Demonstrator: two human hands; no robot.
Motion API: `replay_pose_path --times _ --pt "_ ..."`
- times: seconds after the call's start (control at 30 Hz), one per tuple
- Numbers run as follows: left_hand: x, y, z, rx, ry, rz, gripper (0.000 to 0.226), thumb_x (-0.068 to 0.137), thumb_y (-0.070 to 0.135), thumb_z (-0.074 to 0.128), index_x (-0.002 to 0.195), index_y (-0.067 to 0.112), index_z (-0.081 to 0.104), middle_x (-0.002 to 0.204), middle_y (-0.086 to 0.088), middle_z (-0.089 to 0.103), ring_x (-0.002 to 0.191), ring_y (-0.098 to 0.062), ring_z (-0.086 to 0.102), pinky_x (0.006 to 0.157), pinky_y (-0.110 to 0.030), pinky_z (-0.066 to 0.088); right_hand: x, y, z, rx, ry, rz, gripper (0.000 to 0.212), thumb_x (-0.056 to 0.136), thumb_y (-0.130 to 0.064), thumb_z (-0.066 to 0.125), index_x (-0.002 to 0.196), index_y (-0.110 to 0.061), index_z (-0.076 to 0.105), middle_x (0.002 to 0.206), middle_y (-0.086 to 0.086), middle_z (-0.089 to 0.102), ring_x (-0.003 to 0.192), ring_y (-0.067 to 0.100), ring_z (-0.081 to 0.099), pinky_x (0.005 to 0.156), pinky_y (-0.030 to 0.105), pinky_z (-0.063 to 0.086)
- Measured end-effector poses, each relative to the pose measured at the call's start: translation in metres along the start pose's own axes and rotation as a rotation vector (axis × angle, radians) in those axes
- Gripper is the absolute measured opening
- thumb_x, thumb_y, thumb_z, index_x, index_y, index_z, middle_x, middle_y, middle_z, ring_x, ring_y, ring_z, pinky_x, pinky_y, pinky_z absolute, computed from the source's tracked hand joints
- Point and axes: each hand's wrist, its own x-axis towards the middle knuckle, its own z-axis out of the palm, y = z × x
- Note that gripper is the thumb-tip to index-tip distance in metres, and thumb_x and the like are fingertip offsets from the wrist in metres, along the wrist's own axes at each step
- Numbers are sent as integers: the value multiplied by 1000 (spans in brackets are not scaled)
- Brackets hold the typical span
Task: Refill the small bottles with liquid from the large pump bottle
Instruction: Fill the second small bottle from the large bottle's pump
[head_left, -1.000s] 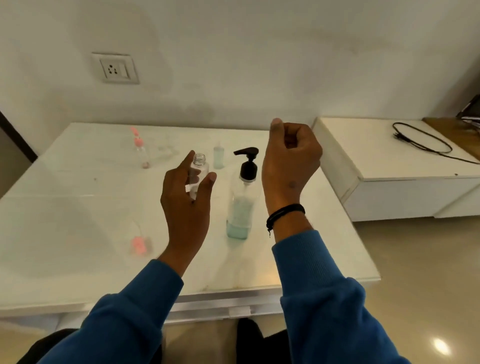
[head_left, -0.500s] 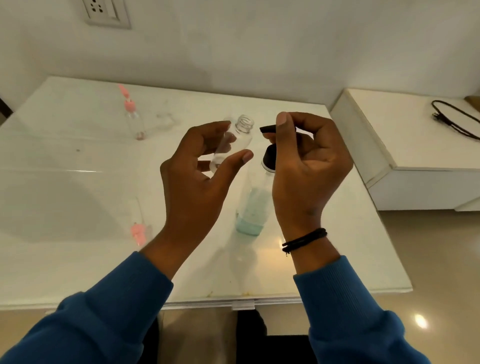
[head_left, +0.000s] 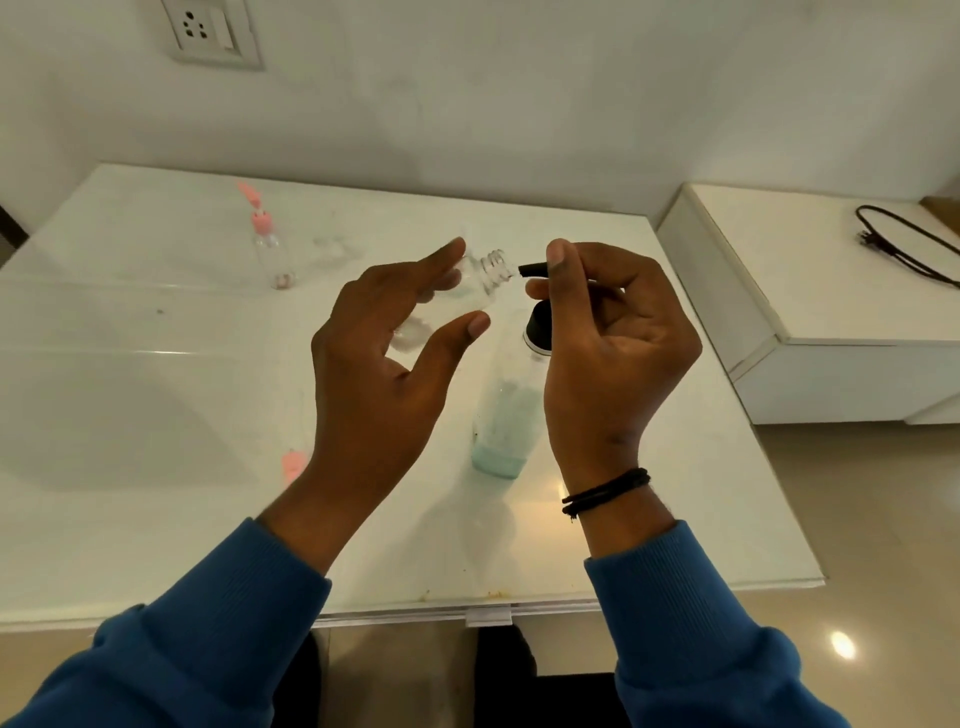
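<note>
Left hand (head_left: 384, 358) grips small clear bottle (head_left: 470, 291) between thumb and fingers, raised off the table, cap off. Bottle tipped: long axis runs from lower left to upper right, threaded open mouth aimed right, just beside the black pump spout (head_left: 532, 270). Nearly mouth to tip; cannot tell if touching.

Right hand (head_left: 618, 332) curled over the pump head of the large pump bottle (head_left: 506, 415), forefinger laid along the top of the spout, other fingers folded. Clamped on the head, apparently ready to press; no stream visible.

Large pump bottle stands upright on table (head_left: 156, 364), middle of the surface, somewhat toward the near edge, directly under right hand. Blue-green liquid low in it, only near the base.

Key relation: spout points left, small bottle's mouth faces right, same height. Left hand nearer the small bottle, right nearer the pump. Coming move judged to need a downward push from right while left keeps the mouth lined up under the tip. Risk: tilt plus narrow neck means drips past the rim.

Second small bottle with pink flip cap (head_left: 267, 244) upright toward far left of surface, looks nearly empty. Pink cap (head_left: 293, 462) lying near left wrist, partly hidden by it.

Wall socket (head_left: 210, 31) above the far edge. Black cable (head_left: 904, 244) on the white side unit at right. Black thread band on right wrist.
</note>
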Motion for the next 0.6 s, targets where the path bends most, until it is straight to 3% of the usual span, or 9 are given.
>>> replay_pose_path --times 0.17,0.37,0.5,0.6 --pt "5 -7 -7 24 -33 11 44 95 23 73 135 9 63 122 -5 68 110 -13 64 90 -4 40 0 0 0 -2 1 15 6 93 -8 74 96 -6 70 89 12 73 74 22 76 68 32 62" --pt "4 -5 -7 12 -55 7 44 94 26 73 135 11 64 122 -3 68 107 -12 64 90 -4 41 0 1 0 -20 -1 5 5 93 -8 75 95 -8 70 89 10 73 75 23 75 69 33 62" --pt "3 -1 -5 8 -54 17 45 94 30 72 135 15 63 121 6 66 104 1 61 87 -4 42 0 1 0 -46 1 -31 8 92 -10 76 93 -15 69 90 9 72 79 26 74 71 38 63" --pt "3 2 -1 -11 -59 10 45 94 32 72 135 16 63 121 10 65 102 6 60 85 -3 43 0 0 2 -108 18 -110 12 90 -12 77 89 -18 67 91 3 67 81 13 69 71 24 59"
